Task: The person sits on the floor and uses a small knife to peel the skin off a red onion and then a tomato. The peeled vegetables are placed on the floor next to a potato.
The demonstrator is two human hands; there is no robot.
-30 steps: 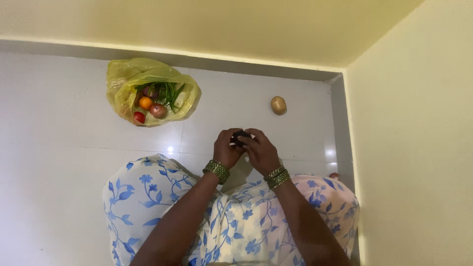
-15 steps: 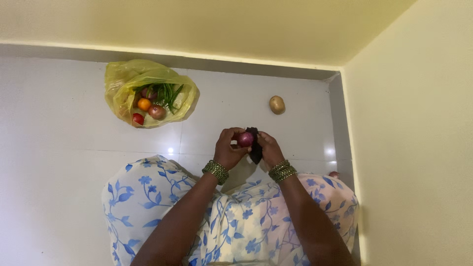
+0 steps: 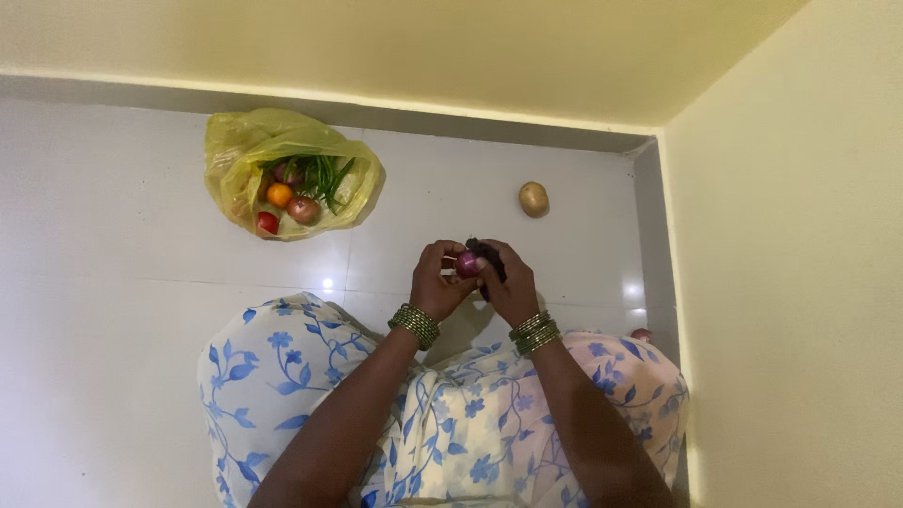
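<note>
Both hands close on a small purple onion above the white tiled floor

Far left lies a yellow bag of vegetables, well apart. The left hand pinches the purple onion; the right hand curls against it with a dark strip, peel or blade, I cannot tell. A steady grip with fingertips clear seems wise. A potato sits beyond; nothing obstructs.

Home interior, floor-level corner. White glossy floor tiles meet cream-yellow painted walls. Yellow plastic bag of mixed vegetables lies open on the floor; loose potato nearby. Person sits on the floor in floral cloth. Domestic food-prep spot.
</note>
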